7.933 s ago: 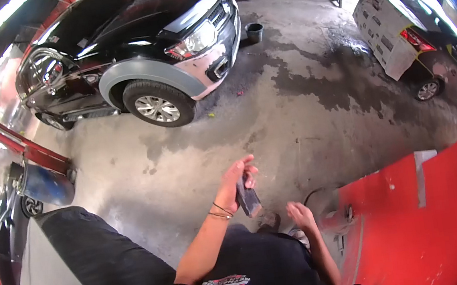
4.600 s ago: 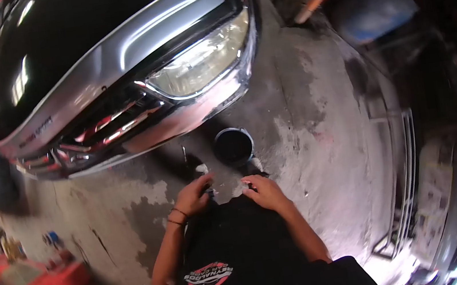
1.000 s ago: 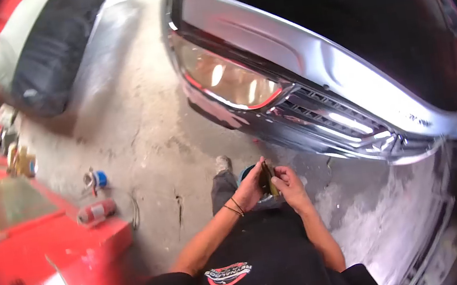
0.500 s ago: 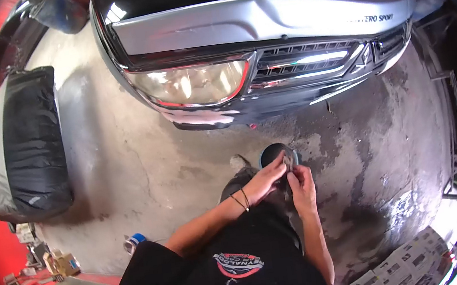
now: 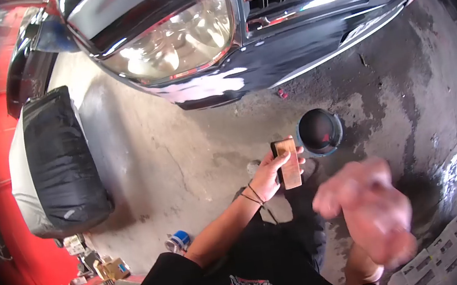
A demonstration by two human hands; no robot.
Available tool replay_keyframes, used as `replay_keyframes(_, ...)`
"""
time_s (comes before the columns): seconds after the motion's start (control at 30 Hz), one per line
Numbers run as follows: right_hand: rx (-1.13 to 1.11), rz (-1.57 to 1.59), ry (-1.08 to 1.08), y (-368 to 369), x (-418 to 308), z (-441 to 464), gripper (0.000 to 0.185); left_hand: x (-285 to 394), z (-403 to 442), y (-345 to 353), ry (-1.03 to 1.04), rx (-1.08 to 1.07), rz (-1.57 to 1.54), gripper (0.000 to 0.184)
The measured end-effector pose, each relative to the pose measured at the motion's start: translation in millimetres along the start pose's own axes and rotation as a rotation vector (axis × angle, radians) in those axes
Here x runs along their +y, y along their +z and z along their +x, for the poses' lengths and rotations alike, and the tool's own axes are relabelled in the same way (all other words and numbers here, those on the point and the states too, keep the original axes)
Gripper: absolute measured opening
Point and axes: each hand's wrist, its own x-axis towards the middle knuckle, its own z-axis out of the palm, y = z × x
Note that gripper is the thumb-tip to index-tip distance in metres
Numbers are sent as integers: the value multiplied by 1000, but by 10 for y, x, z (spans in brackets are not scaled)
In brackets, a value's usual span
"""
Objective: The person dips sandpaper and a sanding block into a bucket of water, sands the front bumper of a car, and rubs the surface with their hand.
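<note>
My left hand, with dark bands at the wrist, is wrapped round a flat brown block with a dark edge, thumb across its face. Raised close to the camera on the right, my right hand is blurred by motion, and what its fingers do or hold cannot be made out. Just beyond the block, a round dark bucket stands on the floor with a small red thing inside. Ahead is the front of a black car, with a pinkish patch on its bumper below the headlight.
A covered car stands at the left. At the lower left are a blue can and a cardboard box among clutter. Newspaper sheets lie at the lower right. The concrete floor has dark wet stains on the right.
My hands have come apart: the right has risen towards the camera, while the left keeps the block, its brown face now showing. The view has turned and the car's bumper appears nearer.
</note>
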Motion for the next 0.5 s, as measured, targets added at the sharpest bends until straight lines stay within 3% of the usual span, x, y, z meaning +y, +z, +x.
replay_keyframes(0.03,125,132,-64,263,43,137,40,-90,106,-235,-7,11,60,60)
replay_keyframes(0.1,229,-370,776,289,-352,105,40,-227,252,-603,-2,56,106,57)
replay_keyframes(0.13,217,-364,777,182,-121,99,40,-332,331,-837,3,82,113,56)
replay_keyframes(0.23,-462,438,112,-288,753,181,26,-465,578,-1483,60,89,163,54)
replay_keyframes(0.3,-416,210,108,-835,1133,-226,38,-486,810,-1913,103,120,200,57)
replay_keyframes(0.33,-210,511,-123,-722,1691,-337,54,-505,959,-2202,115,129,190,56)
replay_keyframes(0.37,-21,532,47,-859,2054,-268,55,-484,1097,-2422,175,111,187,55)
replay_keyframes(0.4,102,246,5,-1183,2518,-379,57,-457,1243,-2659,187,142,228,55)
replay_keyframes(0.5,247,-553,417,-2391,3993,-748,45,-403,1743,-3382,256,172,298,54)
